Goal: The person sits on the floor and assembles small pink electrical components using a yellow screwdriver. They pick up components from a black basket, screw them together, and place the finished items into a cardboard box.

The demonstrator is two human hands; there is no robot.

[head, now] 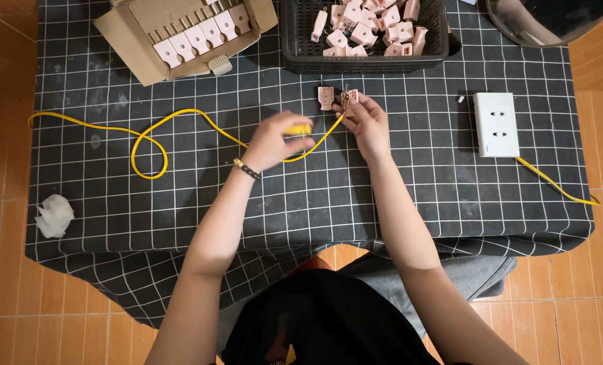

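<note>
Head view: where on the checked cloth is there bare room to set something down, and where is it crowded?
Bare cloth lies along the near edge in front of both forearms, between the crumpled tissue and the yellow cable loop, and between the right hand and the white socket block. The far edge is crowded by the cardboard box and black basket.

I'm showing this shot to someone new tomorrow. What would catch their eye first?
Probably the yellow cable, looping brightly across the dark checked tablecloth to the middle, where the left hand grips a yellow tool and the right hand holds a small pink plug part. Next, the black basket of pink plug parts at top centre, and the white socket on the right.
</note>
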